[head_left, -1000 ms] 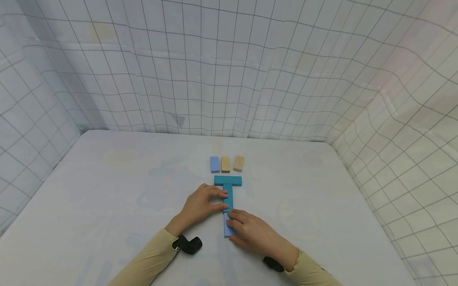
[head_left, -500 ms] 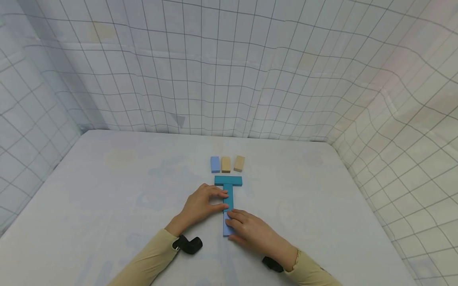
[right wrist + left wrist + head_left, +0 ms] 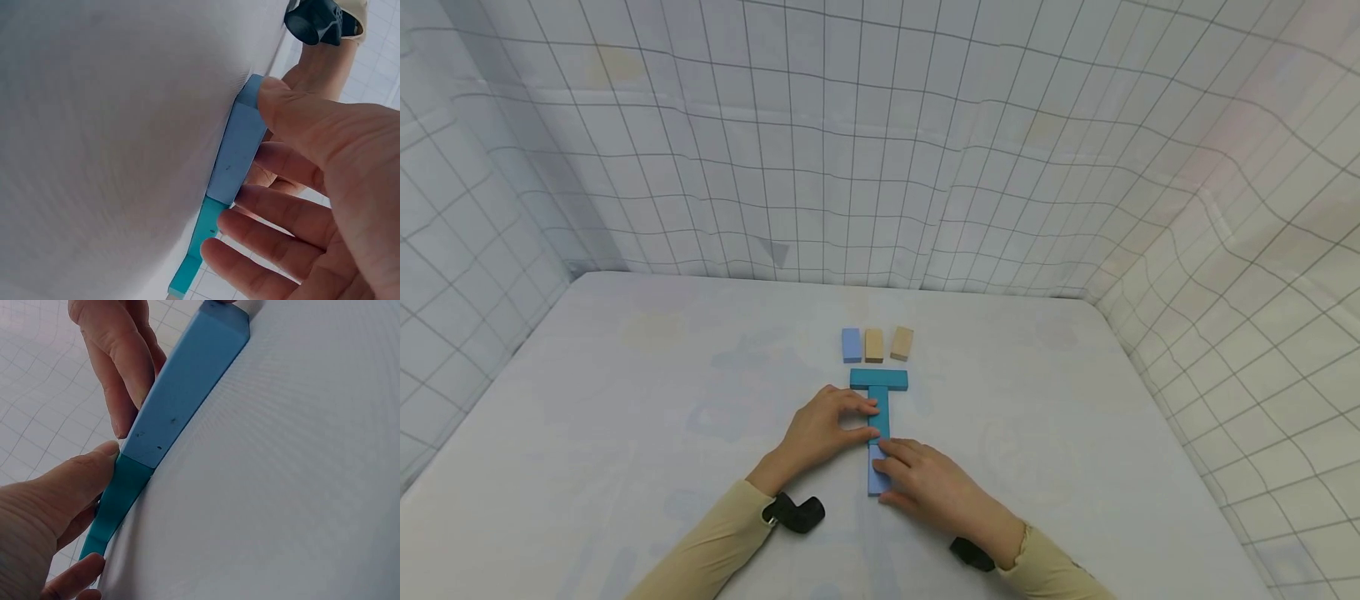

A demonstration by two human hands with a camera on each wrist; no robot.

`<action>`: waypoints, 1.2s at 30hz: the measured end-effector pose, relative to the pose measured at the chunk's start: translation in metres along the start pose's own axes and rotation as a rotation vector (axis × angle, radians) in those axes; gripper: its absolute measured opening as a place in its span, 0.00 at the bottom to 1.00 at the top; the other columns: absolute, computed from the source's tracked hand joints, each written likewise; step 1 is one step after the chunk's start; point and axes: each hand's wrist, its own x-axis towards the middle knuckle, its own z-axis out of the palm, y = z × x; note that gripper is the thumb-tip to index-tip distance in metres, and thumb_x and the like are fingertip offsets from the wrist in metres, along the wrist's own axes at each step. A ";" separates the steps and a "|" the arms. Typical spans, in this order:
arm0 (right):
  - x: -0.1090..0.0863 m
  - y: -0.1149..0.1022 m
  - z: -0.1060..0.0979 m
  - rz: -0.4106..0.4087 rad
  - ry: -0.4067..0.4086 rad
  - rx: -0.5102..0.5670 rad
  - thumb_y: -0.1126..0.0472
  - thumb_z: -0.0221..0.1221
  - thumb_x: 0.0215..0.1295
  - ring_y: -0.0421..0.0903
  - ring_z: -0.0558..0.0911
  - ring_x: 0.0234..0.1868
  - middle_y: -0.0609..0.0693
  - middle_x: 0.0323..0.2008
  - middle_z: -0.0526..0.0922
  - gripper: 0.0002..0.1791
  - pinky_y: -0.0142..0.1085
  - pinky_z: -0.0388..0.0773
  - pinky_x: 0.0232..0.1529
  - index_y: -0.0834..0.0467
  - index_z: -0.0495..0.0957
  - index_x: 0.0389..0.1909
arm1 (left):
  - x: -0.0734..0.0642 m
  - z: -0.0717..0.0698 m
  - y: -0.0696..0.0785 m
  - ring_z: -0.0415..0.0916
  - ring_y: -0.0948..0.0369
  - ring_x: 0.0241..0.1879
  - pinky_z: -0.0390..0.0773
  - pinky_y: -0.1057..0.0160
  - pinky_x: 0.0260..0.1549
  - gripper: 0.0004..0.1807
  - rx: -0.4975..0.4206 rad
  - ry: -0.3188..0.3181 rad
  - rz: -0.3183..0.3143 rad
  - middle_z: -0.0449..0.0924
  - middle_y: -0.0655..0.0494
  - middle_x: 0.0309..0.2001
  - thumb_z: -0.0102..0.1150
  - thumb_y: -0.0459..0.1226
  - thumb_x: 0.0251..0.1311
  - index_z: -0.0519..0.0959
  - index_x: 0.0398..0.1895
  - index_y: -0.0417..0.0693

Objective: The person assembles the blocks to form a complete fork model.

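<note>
In the head view, two teal blocks form a T: a crosswise teal block (image 3: 878,378) at the far end, an upright teal block (image 3: 883,423) running toward me. A light blue block (image 3: 877,483) continues that line, end against end. My left hand (image 3: 817,429) holds the upright teal block from the left, thumb near the joint, fingertips farther up. From the right, my right hand (image 3: 938,492) grips the light blue block, its thumb at the near end. The right wrist view shows this blue block (image 3: 237,156) flat on the table, partly behind the fingers.
Beyond the T, a small blue block (image 3: 851,344) and two wooden blocks, one straight (image 3: 873,344) and one slightly turned (image 3: 901,342), lie in a row. White cloth covers the table (image 3: 1037,400). Grid-patterned curtains (image 3: 880,150) stand at its back and sides.
The light blue block has shifted very slightly left and away from me, into line with the teal upright. Both hands stay almost in place.
</note>
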 end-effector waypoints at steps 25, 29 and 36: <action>-0.003 0.004 0.000 -0.034 0.035 -0.099 0.49 0.63 0.61 0.48 0.74 0.57 0.52 0.56 0.77 0.20 0.42 0.75 0.50 0.53 0.80 0.51 | 0.000 0.002 0.000 0.69 0.61 0.55 0.75 0.54 0.47 0.15 0.048 -0.010 0.034 0.79 0.67 0.51 0.69 0.50 0.52 0.85 0.42 0.59; -0.003 0.003 0.000 -0.031 0.034 -0.104 0.48 0.64 0.61 0.48 0.74 0.57 0.52 0.56 0.77 0.20 0.42 0.75 0.50 0.52 0.80 0.51 | 0.000 0.001 0.001 0.69 0.60 0.56 0.74 0.55 0.48 0.12 0.075 -0.040 0.092 0.78 0.64 0.52 0.67 0.48 0.55 0.85 0.41 0.58; -0.003 0.002 -0.001 -0.022 0.033 -0.120 0.47 0.64 0.60 0.46 0.74 0.56 0.50 0.54 0.77 0.19 0.41 0.74 0.50 0.51 0.80 0.50 | 0.002 -0.002 0.001 0.69 0.60 0.52 0.71 0.59 0.52 0.11 0.158 -0.058 0.281 0.77 0.58 0.50 0.65 0.44 0.58 0.85 0.41 0.52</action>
